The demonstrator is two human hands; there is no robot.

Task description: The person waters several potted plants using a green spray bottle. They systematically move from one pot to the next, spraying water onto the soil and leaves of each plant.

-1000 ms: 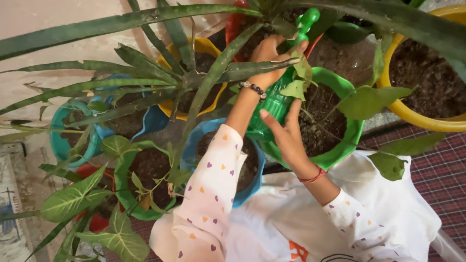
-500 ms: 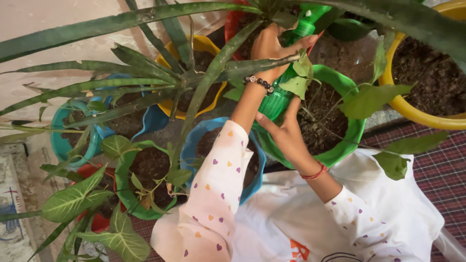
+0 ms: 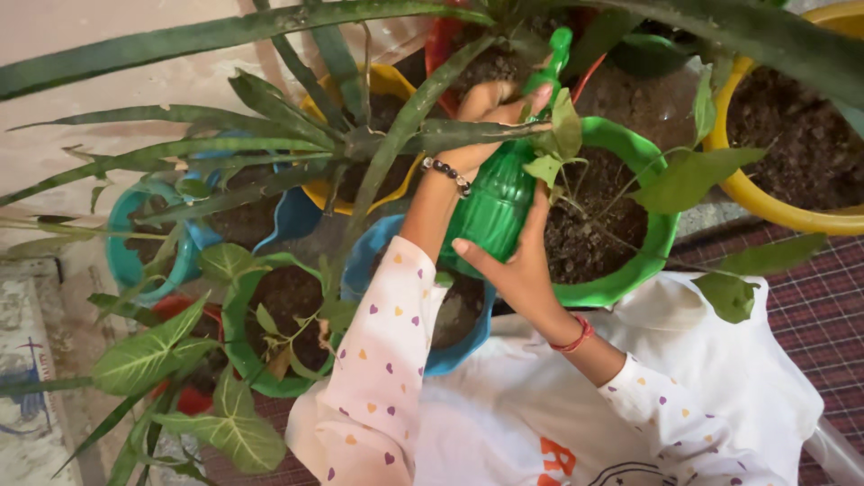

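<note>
A green plastic spray bottle [image 3: 498, 203] is held tilted over the plant pots, its nozzle [image 3: 551, 56] pointing away from me toward the red pot [image 3: 443, 40]. My left hand [image 3: 484, 117], with a bead bracelet on the wrist, grips the bottle's neck at the trigger. My right hand [image 3: 511, 266], with a red thread on the wrist, cups the bottle's base from below. Under the bottle sits the green pot [image 3: 635, 275] of dark soil with a small leafy plant.
Pots crowd the ground: a blue pot [image 3: 461, 349] below my arms, a yellow pot [image 3: 770, 209] at right, another yellow pot [image 3: 393, 85] behind long aloe leaves [image 3: 270, 144], a teal pot [image 3: 130, 270] at left. Broad-leaved plants [image 3: 162, 346] fill the lower left. A checked mat [image 3: 823, 306] lies at right.
The bottle has dropped lower and tilted more upright, its nozzle now showing clear of the leaves. Both hands shifted slightly left with it; my right hand slid further under the base.
</note>
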